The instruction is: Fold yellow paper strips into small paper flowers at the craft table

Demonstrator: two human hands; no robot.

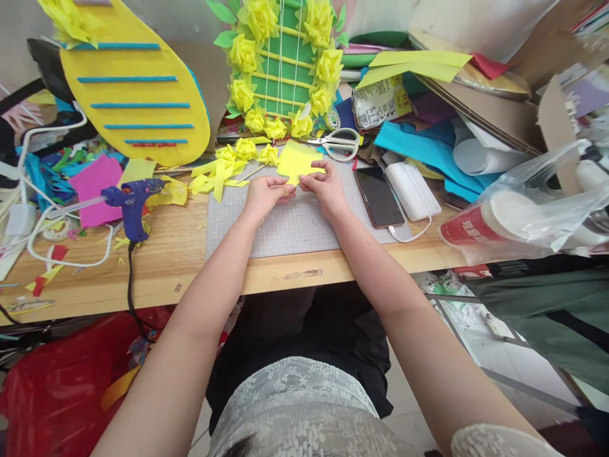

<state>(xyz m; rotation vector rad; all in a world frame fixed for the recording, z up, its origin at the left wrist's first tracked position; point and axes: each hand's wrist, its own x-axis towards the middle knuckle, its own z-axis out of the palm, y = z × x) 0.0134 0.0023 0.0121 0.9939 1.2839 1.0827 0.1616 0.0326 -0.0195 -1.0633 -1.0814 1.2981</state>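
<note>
Over the grey cutting mat, my left hand and my right hand are close together. The fingers of both are pinched on a small piece of yellow paper, partly hidden by the fingertips. Just beyond lie yellow paper squares, with white-handled scissors to their right. Left of the squares are several yellow paper flowers and loose yellow paper strips.
A blue glue gun stands at left with its cable over the table edge. A phone, a white power bank and a bagged red cup are at right. Behind stand a yellow striped cutout and a flower-edged green panel.
</note>
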